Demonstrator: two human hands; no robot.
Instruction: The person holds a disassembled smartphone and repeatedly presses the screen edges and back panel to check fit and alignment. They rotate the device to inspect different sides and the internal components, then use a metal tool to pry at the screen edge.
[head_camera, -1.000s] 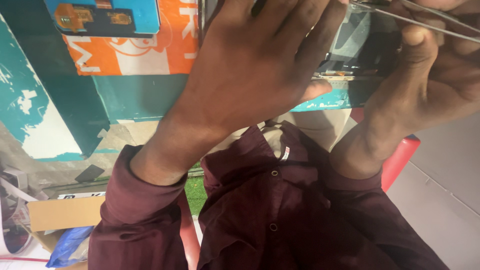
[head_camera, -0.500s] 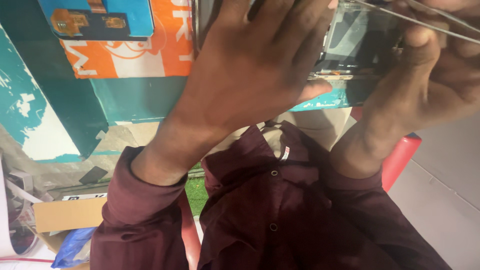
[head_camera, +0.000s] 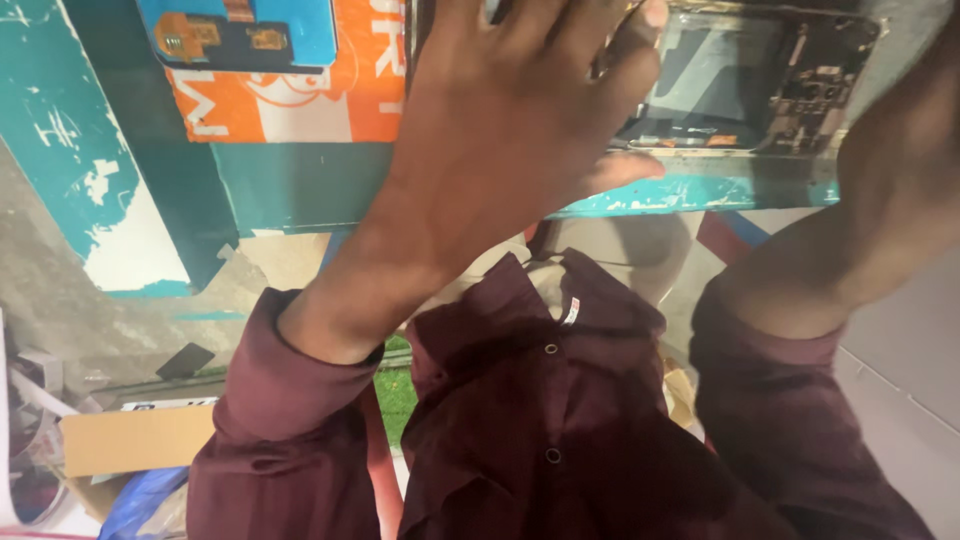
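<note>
On teal bench (head_camera: 300, 190): opened phone (head_camera: 760, 80), circuit board exposed inside its shell. Left hand (head_camera: 500, 130) flat on phone, fingers spread. Right hand (head_camera: 900, 170) beside phone; its grip: cannot tell. Orange box (head_camera: 290, 90) near.

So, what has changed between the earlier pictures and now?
The right hand drew away to the right, uncovering the opened phone and its circuit board; the thin metal tool is out of sight. The left hand stayed spread on the phone.
</note>
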